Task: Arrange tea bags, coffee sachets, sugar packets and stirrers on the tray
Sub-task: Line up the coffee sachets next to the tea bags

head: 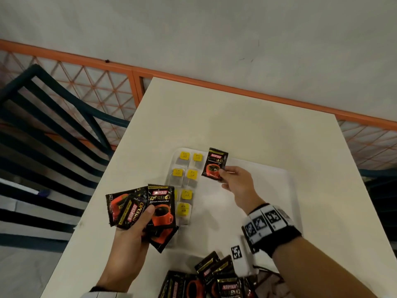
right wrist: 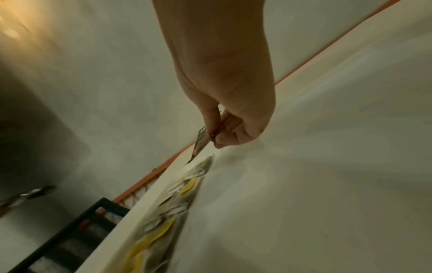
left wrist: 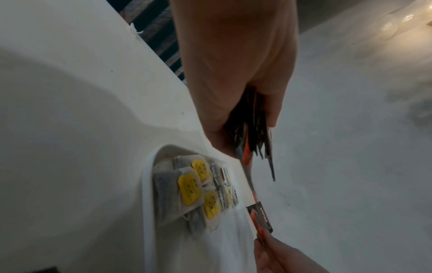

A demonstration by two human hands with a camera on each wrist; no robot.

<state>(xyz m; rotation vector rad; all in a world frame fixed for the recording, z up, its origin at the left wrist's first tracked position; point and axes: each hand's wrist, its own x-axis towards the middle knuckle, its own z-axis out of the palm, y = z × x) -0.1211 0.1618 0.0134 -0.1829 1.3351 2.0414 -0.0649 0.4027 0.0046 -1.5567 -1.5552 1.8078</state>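
A white tray lies on the cream table. Several tea bags with yellow tags lie in two columns along its left side, also seen as tea bags in the left wrist view. My right hand pinches one black-and-red coffee sachet by its lower corner, above the tray's far part, right of the tea bags. The sachet shows edge-on in the right wrist view. My left hand grips a fan of several coffee sachets at the tray's left edge, seen edge-on as sachets.
More coffee sachets lie piled at the table's near edge, beside a white card with a black marker. A dark slatted chair stands left of the table. An orange lattice railing runs behind.
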